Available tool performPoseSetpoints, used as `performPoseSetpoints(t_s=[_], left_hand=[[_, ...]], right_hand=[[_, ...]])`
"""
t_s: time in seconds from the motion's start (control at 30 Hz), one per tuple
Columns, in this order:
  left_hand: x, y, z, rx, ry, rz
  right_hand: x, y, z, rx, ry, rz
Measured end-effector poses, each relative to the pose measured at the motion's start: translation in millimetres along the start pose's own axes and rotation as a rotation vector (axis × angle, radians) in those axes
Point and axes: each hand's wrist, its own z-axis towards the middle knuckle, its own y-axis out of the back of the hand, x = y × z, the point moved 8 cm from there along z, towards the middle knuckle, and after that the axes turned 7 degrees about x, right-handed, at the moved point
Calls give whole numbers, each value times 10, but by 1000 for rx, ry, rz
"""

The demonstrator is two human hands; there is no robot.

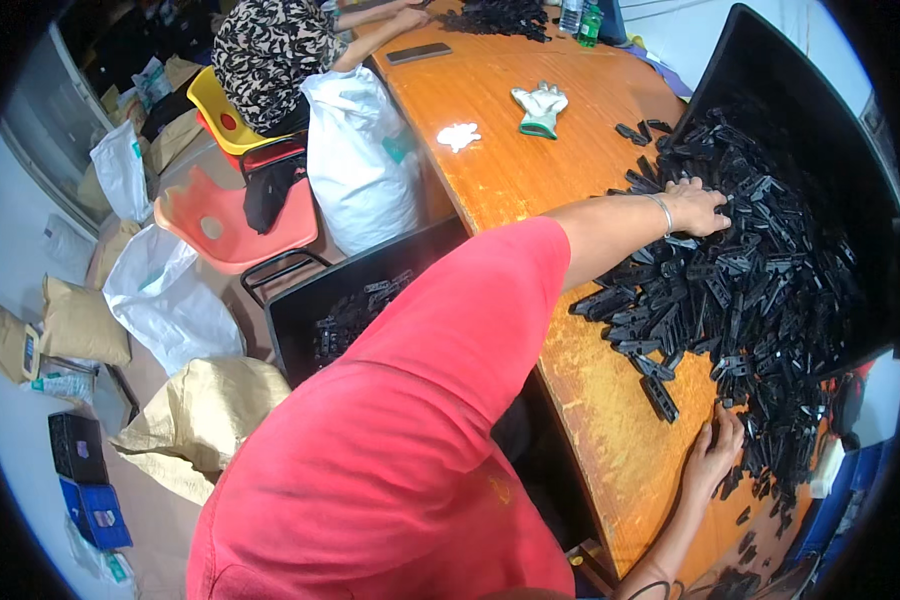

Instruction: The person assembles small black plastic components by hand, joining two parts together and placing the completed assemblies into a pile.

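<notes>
A large heap of small, elongated black plastic pieces [670, 290], which look like clips, spreads over the orange-brown table [610, 430]. My left hand [696, 207], with a band at its wrist, lies on the far left part of the heap, fingers spread and partly sunk among the pieces. At the near edge of the heap, my right hand [718, 450] rests against the pieces with its fingers apart; the fingertips are partly hidden. Behind the heap stands a tilted black bin [770, 75], its open side toward the pieces.
A white-green glove [540, 108] and a phone [419, 53] lie farther along the table. Another person [275, 60] sits at the far end. Below the left edge are a black crate [290, 325] with more pieces, a pink chair [235, 225] and white sacks [360, 160].
</notes>
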Motion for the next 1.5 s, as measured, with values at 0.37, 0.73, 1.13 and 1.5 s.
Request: performPoseSetpoints(t_s=[0.37,0.73,1.13,1.5], left_hand=[[-244,367,-1695,-330,-134,135],[-31,-402,-2827,-152,53,61],[-520,-739,-2604,-100,7,61],[-679,-879,-2461,-20,-90,77]], right_hand=[[-156,-16,-75,-16,-34,55],[-140,-65,-9,24,-81,29],[-167,-71,-16,24,-113,47],[-127,-13,-75,18,-116,109]])
